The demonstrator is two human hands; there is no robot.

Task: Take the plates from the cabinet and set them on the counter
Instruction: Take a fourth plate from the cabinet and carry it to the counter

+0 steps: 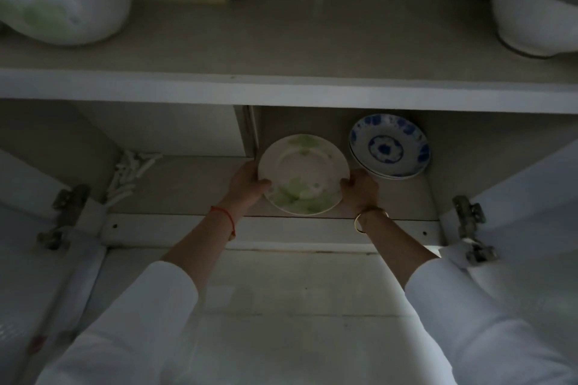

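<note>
1. Gripping the green-patterned plate (pixel 302 173) by opposite rim edges, the left hand (pixel 247 184) has its thumb curled over the left rim and the right hand (pixel 359 191) pinches the right rim the same way. So both hands are closed on that one plate, none free.
2. The plate sits low in the open cabinet, on or just above the lower shelf (pixel 187 184); honestly can't tell if it's lifted clear yet.
3. Handling guess: looks like glazed ceramic, so stiff, smooth, a bit slippery and definitely breakable. Moderate weight, nothing scary. Rim grip with thumbs on top and fingers under seems the right call, since the flat rim gives something to hook.
4. Just beside it on the right is a small stack of blue-and-white plates (pixel 389 147), deeper and glossy, with a painted centre medallion. The right hand is very close to that stack, so knocking it on the way out is the thing I'd watch.
5. Upper shelf (pixel 281 50) is matte laminate, carrying a white rounded pot (pixel 534 9) on the right.
6. The desk isn't in view.
</note>
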